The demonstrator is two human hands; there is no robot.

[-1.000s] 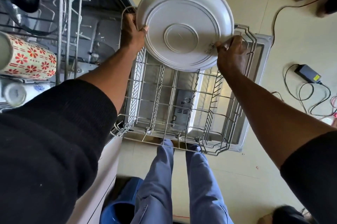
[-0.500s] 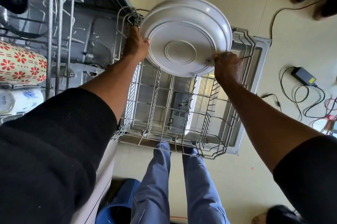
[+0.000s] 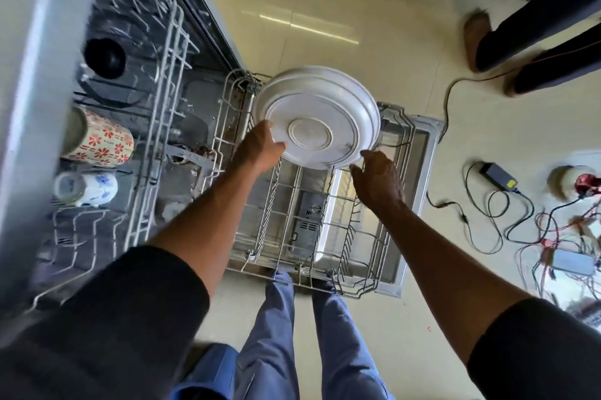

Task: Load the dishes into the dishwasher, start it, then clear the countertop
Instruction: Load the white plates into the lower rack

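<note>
Plate (image 3: 317, 116) lower than 0.5 s ago and now down at the far end of the lower rack (image 3: 270, 204). It is tilted, underside toward the camera. Right hand (image 3: 377, 181) has come off the rim it was pinching. Its grip is now spread and holds nothing, fingertips just below the plate's lower right edge. Left hand (image 3: 257, 149) still has the left rim, thumb laid across the underside, grip closed on the plate.

Lower rack is pulled fully out over the open door (image 3: 422, 152), which lies flat above the floor (image 3: 325, 9). Apart from the plate, its tines show bare.

Upper rack (image 3: 162, 126) sits to the left, slid out of the tub. It carries a floral mug (image 3: 104, 142) on its side, a blue-and-white cup (image 3: 87, 188) just beside it, and a black cup (image 3: 105, 58) further back.

Grey band (image 3: 19, 74) runs down the left edge, heavily blurred; probably the front of the surface.

Room: pale glossy floor tiles reflecting a strip light. Right of the door lie a black adapter (image 3: 497, 173) and loose looped cables (image 3: 487, 220), with red wires further right. A second person's legs (image 3: 536, 25) stand at top right, well apart from the dishwasher. The wearer's blue trousers (image 3: 276, 334) stand at the rack's near edge.
</note>
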